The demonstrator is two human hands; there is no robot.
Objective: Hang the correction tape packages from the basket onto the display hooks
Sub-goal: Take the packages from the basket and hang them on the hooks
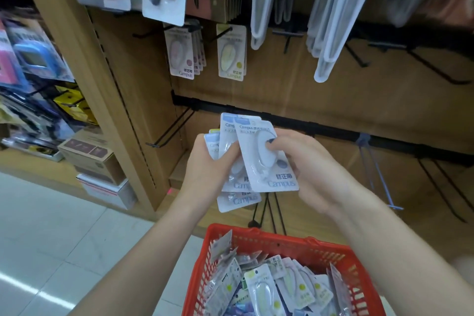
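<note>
A fanned stack of blue correction tape packages (232, 161) is gripped in the left hand (205, 167), above the red basket (282, 241). The front package (269, 159) is pinched by the right hand (305, 164), thumb on its blister, fingers (297, 174) curled behind it.

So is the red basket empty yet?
No. The red basket holds a jumbled pile of correction tape packages.

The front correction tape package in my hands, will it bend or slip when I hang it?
The front package looks like a flat stiff card with a plastic blister, so it will probably hold its shape. Its glossy face may slide against the stack behind it. It is likely light: the right hand pinches it easily.
</note>
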